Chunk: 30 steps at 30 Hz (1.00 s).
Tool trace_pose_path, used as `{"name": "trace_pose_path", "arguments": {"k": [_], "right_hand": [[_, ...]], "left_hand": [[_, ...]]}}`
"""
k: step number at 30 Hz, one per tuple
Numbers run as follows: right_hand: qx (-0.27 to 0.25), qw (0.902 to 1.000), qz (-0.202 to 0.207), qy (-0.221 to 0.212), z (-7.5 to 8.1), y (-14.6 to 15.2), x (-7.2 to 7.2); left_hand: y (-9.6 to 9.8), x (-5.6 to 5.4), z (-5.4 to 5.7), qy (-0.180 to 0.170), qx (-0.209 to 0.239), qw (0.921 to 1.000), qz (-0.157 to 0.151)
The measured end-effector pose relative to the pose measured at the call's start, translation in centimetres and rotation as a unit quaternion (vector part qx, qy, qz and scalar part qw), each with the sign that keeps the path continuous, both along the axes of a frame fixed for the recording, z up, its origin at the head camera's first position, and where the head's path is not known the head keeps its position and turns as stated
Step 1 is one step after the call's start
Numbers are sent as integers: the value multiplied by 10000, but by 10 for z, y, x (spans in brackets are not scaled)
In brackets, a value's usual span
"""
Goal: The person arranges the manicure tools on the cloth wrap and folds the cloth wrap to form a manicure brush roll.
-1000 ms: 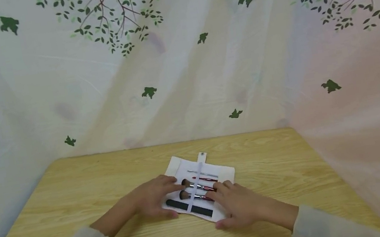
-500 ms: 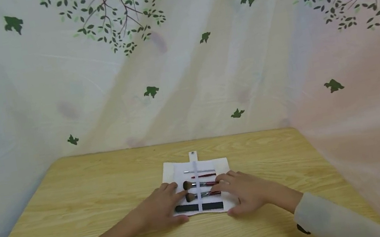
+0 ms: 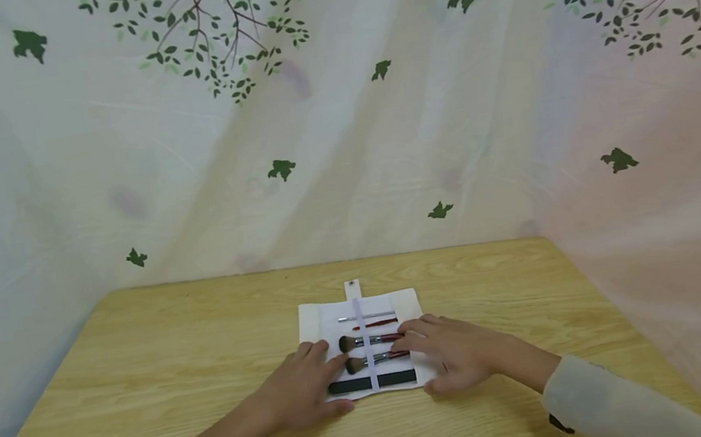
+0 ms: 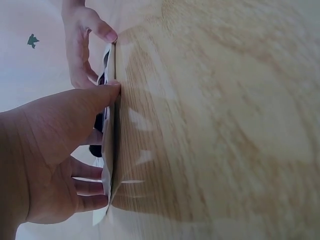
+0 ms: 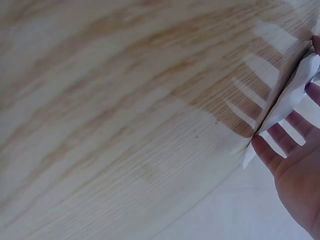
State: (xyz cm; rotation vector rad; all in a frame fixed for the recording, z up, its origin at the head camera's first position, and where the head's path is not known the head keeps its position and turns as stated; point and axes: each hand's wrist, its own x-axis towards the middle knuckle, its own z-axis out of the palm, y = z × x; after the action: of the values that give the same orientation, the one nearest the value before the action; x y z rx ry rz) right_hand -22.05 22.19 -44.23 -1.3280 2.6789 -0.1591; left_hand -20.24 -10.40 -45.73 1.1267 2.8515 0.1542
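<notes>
A white brush roll [image 3: 328,313] lies unfolded on the wooden table, its snap tab [image 3: 352,289] pointing away from me. Tucked under its central band are two fluffy makeup brushes [image 3: 348,343], a thin red-handled tool [image 3: 375,324], a slim silvery tool [image 3: 370,316] and a flat black strip [image 3: 353,386]. My left hand [image 3: 301,387] rests on the roll's left edge, fingers spread, thumb at the near corner. On the right edge lies my right hand [image 3: 459,351], its fingertips over the brush handles. The right wrist view shows the right fingers [image 5: 270,152] extended along the roll's edge.
The wooden table [image 3: 202,328] extends around the roll on all sides. Behind it hangs a pale curtain [image 3: 347,196] printed with leaves and branches, which also runs down the left and right sides.
The brush roll has turned from a slant to lie nearly square to me. Both hands moved with it, keeping to its left and right edges; over the last half second they barely shifted.
</notes>
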Motion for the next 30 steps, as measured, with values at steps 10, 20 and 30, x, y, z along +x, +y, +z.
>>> {"name": "trace_pose_path", "arguments": {"k": [10, 20, 30], "right_hand": [[-28, 9993, 239, 292, -3, 0, 5], [104, 9991, 169, 371, -2, 1, 14], [182, 9984, 230, 482, -2, 0, 16]], "left_hand": [[-4, 3, 4, -85, 58, 9999, -86], [-11, 1, 4, -225, 196, 9991, -290], [-23, 0, 5, -367, 714, 9959, -424]]}}
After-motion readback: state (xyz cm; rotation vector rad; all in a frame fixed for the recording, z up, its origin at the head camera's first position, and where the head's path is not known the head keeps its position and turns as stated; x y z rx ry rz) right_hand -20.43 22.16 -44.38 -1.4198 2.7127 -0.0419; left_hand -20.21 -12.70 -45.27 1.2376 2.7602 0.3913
